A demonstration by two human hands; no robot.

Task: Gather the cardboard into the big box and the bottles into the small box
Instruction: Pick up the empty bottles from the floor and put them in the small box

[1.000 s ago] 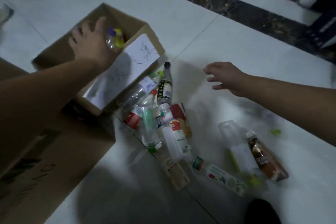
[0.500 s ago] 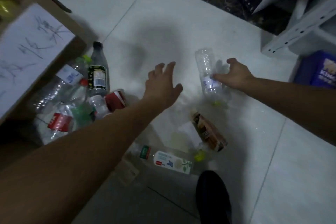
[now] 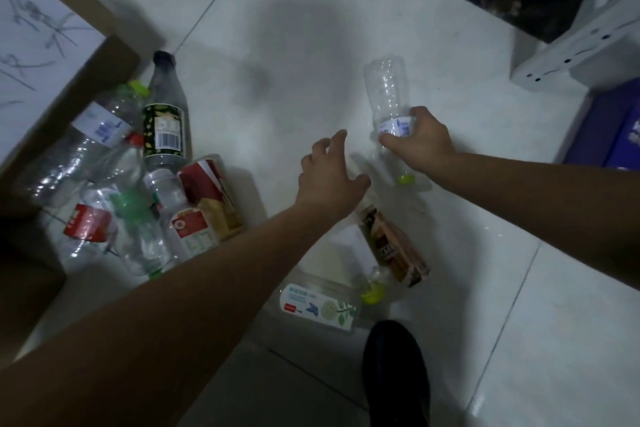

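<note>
On the pale tiled floor [image 3: 311, 28], the cardboard box [image 3: 86, 45] with a handwritten sheet on its flap stood at the far left, a heap of plastic bottles [image 3: 121, 191] piled against its near side, not yet inside it. Half a second before, the person's right hand [image 3: 417, 144] had only touched the clear crushed bottle [image 3: 388, 90]; now its fingers [image 3: 388, 141] were clenched around the blue-and-white label, the bottle's base pointing away and its yellow-green cap [image 3: 406, 179] toward the wrist. The left hand [image 3: 330, 180], which a second earlier had been over the box with another bottle, had swung across and hung just beside the right, fingers [image 3: 337, 140] spread and holding nothing. A brown-labelled drink bottle [image 3: 391, 246] and a flat clear bottle [image 3: 318, 308] with a leaf-print label lay just beyond a black shoe [image 3: 394, 374]. By the look of it, one more bottle was secured and many remained on the floor.
</note>
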